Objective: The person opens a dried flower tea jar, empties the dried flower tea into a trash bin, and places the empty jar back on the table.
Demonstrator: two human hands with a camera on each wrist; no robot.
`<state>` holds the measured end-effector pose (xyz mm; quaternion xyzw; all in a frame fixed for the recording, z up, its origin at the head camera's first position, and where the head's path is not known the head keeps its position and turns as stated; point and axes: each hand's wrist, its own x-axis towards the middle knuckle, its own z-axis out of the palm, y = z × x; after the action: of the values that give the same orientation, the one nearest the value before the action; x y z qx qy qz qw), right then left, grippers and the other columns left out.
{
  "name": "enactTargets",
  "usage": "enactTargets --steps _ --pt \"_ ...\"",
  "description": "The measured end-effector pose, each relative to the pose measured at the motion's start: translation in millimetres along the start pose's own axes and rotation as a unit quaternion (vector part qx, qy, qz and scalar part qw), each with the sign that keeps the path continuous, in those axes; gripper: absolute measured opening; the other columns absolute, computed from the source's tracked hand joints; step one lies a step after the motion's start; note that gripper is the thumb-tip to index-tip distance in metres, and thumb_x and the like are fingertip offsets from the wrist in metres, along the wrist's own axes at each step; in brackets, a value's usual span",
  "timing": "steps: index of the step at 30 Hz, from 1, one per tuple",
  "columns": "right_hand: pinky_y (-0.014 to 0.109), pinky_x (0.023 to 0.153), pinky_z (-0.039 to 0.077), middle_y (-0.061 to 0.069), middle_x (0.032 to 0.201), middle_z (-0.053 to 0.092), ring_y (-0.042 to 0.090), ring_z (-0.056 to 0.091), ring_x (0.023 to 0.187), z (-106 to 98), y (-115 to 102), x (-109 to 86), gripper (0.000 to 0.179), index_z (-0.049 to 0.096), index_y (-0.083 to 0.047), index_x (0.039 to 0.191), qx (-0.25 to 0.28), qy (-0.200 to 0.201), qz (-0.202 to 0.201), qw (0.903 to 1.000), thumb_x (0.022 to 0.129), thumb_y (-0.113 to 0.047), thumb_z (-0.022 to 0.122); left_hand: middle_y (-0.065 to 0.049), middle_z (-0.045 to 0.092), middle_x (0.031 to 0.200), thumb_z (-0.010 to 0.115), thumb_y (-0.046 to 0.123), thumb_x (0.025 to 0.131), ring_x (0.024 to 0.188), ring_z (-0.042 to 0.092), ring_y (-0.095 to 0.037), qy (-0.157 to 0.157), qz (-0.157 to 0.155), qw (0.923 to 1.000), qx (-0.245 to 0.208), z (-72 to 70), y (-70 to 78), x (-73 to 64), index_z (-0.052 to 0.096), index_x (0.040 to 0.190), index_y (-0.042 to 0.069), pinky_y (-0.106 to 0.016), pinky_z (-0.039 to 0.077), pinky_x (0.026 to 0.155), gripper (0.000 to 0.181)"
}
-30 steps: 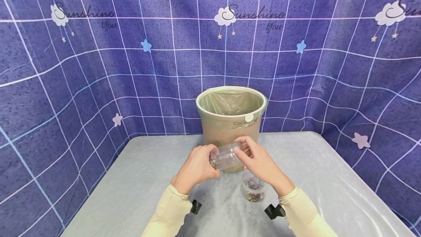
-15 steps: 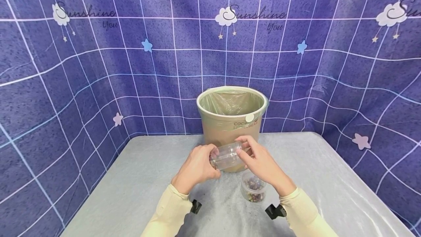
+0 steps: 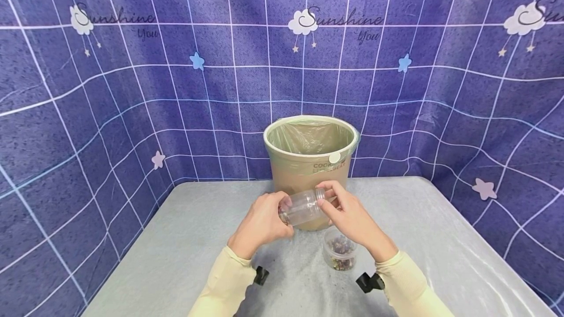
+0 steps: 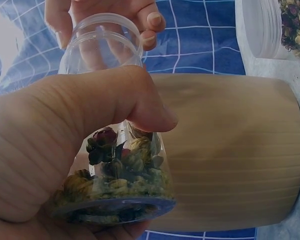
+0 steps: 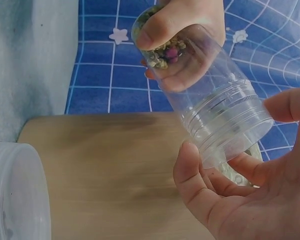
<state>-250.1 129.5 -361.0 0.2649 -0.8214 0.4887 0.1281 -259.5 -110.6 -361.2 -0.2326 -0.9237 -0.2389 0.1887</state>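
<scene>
My left hand (image 3: 263,220) grips the lower end of a clear plastic jar (image 3: 303,208), which lies tilted in the air with its mouth towards the right hand. Dried flower buds (image 4: 110,170) and loose petals are gathered at the jar's base. At the other end, my right hand (image 3: 349,213) has thumb and fingers around the threaded mouth, fingertips right at the rim in the right wrist view. A second clear jar (image 3: 339,258), also with dried flowers inside, stands upright on the table below the right hand.
Just behind the hands stands a beige waste bin (image 3: 310,177) lined with a thin greenish bag (image 3: 304,141). The grey table (image 3: 207,238) extends to both sides. A blue checked curtain (image 3: 246,77) surrounds its back and sides.
The left hand has shifted very slightly left along with its end of the jar. The right hand stays at the mouth, and the jar on the table has not moved.
</scene>
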Motion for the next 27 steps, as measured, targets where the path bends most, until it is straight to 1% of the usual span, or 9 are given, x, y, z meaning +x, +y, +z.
enactTargets --steps 6,11,15,18,23,27 --pt "0.032 0.061 0.058 0.016 0.11 0.066 0.017 0.064 0.076 0 -2 -0.4 0.031 0.057 -0.013 0.132 0.004 0.001 0.006 1.0 0.103 -0.022 0.062 0.008 0.065 0.084 0.086 0.017 0.053 0.076 0.058 -0.013 0.004 -0.006 0.9998 -0.017 -3.0 -1.1 -0.4 0.068 0.099 0.017 -0.031 0.05 0.069 0.049" --pt "0.032 0.061 0.058 0.017 0.11 0.066 0.017 0.064 0.076 0 -2 -0.4 0.032 0.057 -0.01 0.133 0.001 -0.002 0.003 1.0 0.103 -0.021 0.061 0.008 0.065 0.085 0.086 0.015 0.054 0.074 0.058 -0.012 0.008 -0.018 0.9994 -0.028 -6.9 -2.3 -0.4 0.068 0.099 0.016 -0.031 0.05 0.068 0.049" --pt "0.032 0.062 0.059 0.017 0.11 0.066 0.017 0.064 0.076 1 0 0.0 0.033 0.056 -0.009 0.133 -0.006 -0.005 0.005 1.0 0.103 -0.02 0.061 0.007 0.066 0.086 0.086 0.015 0.055 0.075 0.059 -0.012 0.006 -0.03 0.9989 -0.036 -9.6 -3.6 -1.0 0.067 0.099 0.017 -0.031 0.051 0.069 0.048" --pt "0.031 0.063 0.058 0.018 0.111 0.067 0.017 0.066 0.076 4 1 0.0 0.034 0.056 -0.009 0.133 -0.022 -0.01 0.005 0.9997 0.102 -0.02 0.062 0.007 0.067 0.086 0.085 0.015 0.055 0.075 0.059 -0.012 0.007 -0.036 0.9982 -0.046 -12.0 -4.3 -1.5 0.067 0.1 0.017 -0.032 0.051 0.069 0.048" --pt "0.03 0.069 0.055 0.016 0.113 0.068 0.019 0.067 0.082 11 2 -0.7 0.036 0.056 -0.013 0.134 -0.051 -0.02 0.006 0.9985 0.1 -0.021 0.064 0.006 0.067 0.085 0.084 0.014 0.056 0.074 0.059 -0.012 0.014 -0.044 0.9976 -0.052 -17.0 -7.0 -1.4 0.068 0.1 0.017 -0.032 0.051 0.069 0.047" --pt "0.031 0.073 0.056 0.013 0.114 0.068 0.019 0.068 0.085 15 2 -1.0 0.037 0.055 -0.017 0.135 -0.06 -0.026 0.015 0.9977 0.1 -0.022 0.064 0.007 0.067 0.085 0.084 0.015 0.056 0.075 0.059 -0.012 0.02 -0.051 0.9972 -0.051 -21.5 -10.0 -1.0 0.068 0.099 0.017 -0.032 0.051 0.069 0.046"
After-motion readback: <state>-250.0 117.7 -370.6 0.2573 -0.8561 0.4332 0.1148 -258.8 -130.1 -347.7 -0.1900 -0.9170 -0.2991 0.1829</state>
